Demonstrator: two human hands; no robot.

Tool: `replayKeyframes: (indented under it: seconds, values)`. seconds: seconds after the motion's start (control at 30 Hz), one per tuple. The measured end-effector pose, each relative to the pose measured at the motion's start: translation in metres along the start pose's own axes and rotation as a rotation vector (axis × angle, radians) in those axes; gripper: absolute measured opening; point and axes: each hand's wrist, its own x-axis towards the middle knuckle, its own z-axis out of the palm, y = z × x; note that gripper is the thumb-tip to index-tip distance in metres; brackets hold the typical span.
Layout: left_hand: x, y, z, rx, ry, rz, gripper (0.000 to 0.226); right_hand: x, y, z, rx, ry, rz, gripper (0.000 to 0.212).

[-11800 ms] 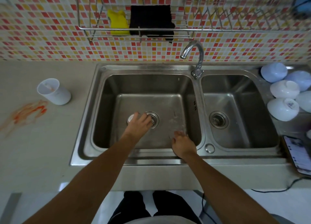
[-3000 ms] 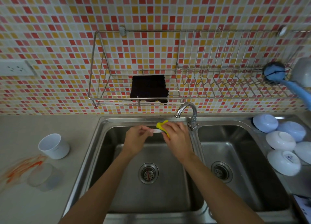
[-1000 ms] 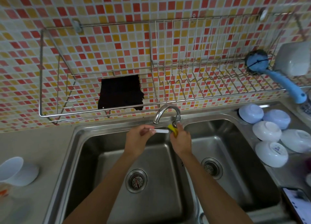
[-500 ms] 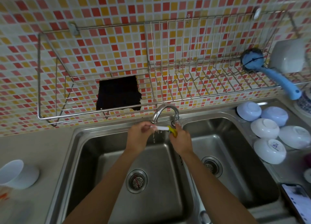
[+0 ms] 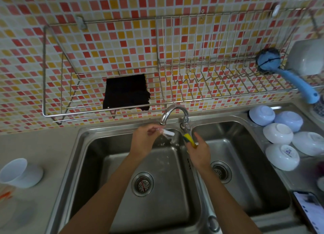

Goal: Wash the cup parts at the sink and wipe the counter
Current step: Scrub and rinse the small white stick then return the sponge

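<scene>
Nearest on the counter (image 5: 52, 146), at the far left, a white cup (image 5: 15, 172) lies tipped beside an orange smear (image 5: 5, 195). Over the left basin of the sink (image 5: 108, 163), the left hand (image 5: 143, 142) pinches a small white tube-like cup part (image 5: 168, 132) at its fingertips, holding it in the water just below the faucet (image 5: 172, 113). Just right of it, apart from the part, the right hand (image 5: 199, 151) grips a yellow sponge (image 5: 189, 139). Behind, a black cloth (image 5: 126, 91) hangs in the wall rack (image 5: 210, 67)
</scene>
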Motion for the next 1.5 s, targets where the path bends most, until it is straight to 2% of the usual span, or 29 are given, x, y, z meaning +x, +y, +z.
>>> replayKeyframes:
  seconds: [0.2, 0.37, 0.43, 0.53, 0.63, 0.73, 0.83, 0.93, 1.27, 1.37, 1.5]
  values:
    - [-0.001, -0.006, -0.012, 0.068, 0.023, -0.017, 0.019, -0.008, 0.005, 0.003, 0.024, -0.016, 0.014, 0.040]
    - [0.005, 0.002, 0.002, 0.056, -0.017, 0.039, 0.018, -0.011, 0.003, 0.007, 0.068, -0.042, 0.034, 0.038]
    - [0.005, 0.002, 0.004, 0.070, -0.015, 0.060, 0.020, -0.009, 0.002, 0.009, 0.217, -0.073, 0.167, 0.036]
    - [-0.002, -0.008, -0.001, 0.105, -0.008, 0.081, 0.024, -0.004, 0.004, 0.015, 0.578, -0.213, 0.484, 0.039]
    - [-0.015, -0.028, -0.017, 0.182, 0.018, 0.006, 0.023, -0.009, -0.014, 0.015, 0.774, -0.378, 0.608, 0.033]
    - [-0.030, -0.050, -0.036, 0.206, 0.061, -0.102, 0.022, -0.010, -0.032, 0.025, 0.745, -0.508, 0.511, 0.032]
    - [-0.043, -0.067, -0.053, 0.223, 0.107, -0.181, 0.021, -0.010, -0.050, 0.037, 0.518, -0.579, 0.293, 0.029]
    - [-0.057, -0.079, -0.065, 0.211, 0.136, -0.214, 0.020, -0.009, -0.066, 0.043, 0.333, -0.569, 0.154, 0.022]
    - [-0.081, -0.099, -0.073, 0.084, 0.213, -0.224, 0.021, -0.016, -0.081, 0.055, -0.188, -0.507, -0.176, 0.023]
    - [-0.079, -0.101, -0.072, 0.052, 0.235, -0.252, 0.020, -0.016, -0.078, 0.057, -0.208, -0.460, -0.206, 0.021]
    - [-0.078, -0.102, -0.071, 0.031, 0.243, -0.283, 0.019, -0.013, -0.076, 0.057, -0.086, -0.405, -0.171, 0.023]
